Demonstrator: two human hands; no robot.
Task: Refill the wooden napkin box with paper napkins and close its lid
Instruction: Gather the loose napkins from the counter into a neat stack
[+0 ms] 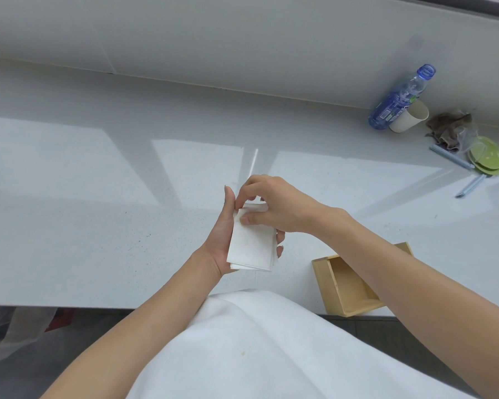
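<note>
Both sets of fingers (243, 193) grip the folded paper napkins (251, 246). The left hand (219, 240) cradles the stack palm-up, fingertips curled round its far edge, while the right hand (274, 205) pinches the top at 12 o'clock, wrist arched. Square the edges first (probably several sheets), then carry them to the open wooden napkin box (346, 286) at 4 o'clock, on the worktop's (98, 197) near edge beneath the right forearm.

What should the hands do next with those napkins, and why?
Probably carry the white folded paper napkins to the open light wooden box and lay them inside: the left hand holds the stack, the right hand pinches its top, and the box looks empty.
</note>
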